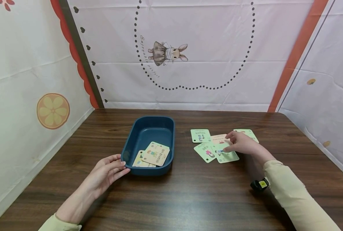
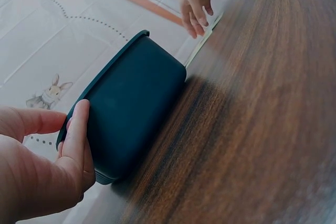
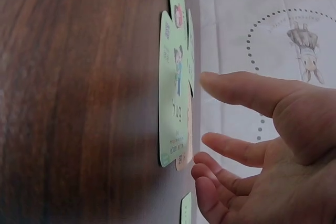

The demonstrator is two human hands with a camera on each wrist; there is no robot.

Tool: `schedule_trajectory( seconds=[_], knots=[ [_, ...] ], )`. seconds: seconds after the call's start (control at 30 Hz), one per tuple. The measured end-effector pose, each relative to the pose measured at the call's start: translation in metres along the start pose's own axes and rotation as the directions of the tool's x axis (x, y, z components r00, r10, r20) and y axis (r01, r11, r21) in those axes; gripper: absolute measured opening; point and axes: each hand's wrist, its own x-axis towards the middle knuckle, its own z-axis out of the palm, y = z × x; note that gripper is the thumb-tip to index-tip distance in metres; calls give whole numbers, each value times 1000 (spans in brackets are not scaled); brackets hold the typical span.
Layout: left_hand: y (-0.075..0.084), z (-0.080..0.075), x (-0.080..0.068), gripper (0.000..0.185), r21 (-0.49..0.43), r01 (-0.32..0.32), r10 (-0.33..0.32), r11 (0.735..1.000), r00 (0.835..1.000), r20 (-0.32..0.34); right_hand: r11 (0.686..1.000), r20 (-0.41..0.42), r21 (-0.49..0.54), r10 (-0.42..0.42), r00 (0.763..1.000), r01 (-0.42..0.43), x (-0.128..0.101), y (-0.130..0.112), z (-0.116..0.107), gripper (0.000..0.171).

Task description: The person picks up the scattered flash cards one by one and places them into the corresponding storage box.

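My left hand [image 1: 109, 171] pinches the near left rim of a dark blue bin [image 1: 151, 172], thumb and fingers on either side of the wall. Inside lie a "stand up" card [image 1: 158, 154] and a yellow card [image 1: 139, 162] partly under it. Over a spread of cards hovers my right hand [image 1: 242, 142], its thumb and fingers apart with nothing between them. Beneath it is a green "hug" card [image 3: 173, 93], overlapping a pink card [image 1: 217, 138]. A "call" card [image 1: 204, 151] and a "touch" card [image 1: 201, 134] lie to their left.
Another green card [image 1: 248, 132] lies beyond the right wrist, partly hidden by the hand. A black wrist strap with a yellow-faced device [image 1: 259, 184] sits at the right cuff. Printed cloth [image 1: 206, 48] hangs behind and beside the brown wooden table [image 1: 188, 202].
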Motion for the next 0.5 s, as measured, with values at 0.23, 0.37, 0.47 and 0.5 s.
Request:
schedule_trajectory(
  seconds=[0.23, 0.37, 0.47, 0.5],
  knots=[
    [0, 0, 0, 61, 10, -11, 11, 1000, 1000, 11, 992, 6, -111, -56, 998, 56, -1, 1, 3, 67],
    [0, 0, -1, 61, 14, -17, 16, 1000, 1000, 14, 990, 20, -129, -47, 999, 50, -3, 1, 4, 68],
    [0, 0, -1, 61, 14, -16, 16, 1000, 1000, 10, 989, 21, -140, -54, 998, 56, -3, 0, 4, 68],
    [0, 0, -1, 62, 13, -15, 15, 1000, 1000, 8, 988, 21, -143, -56, 998, 58, -3, 0, 5, 68]
  ],
)
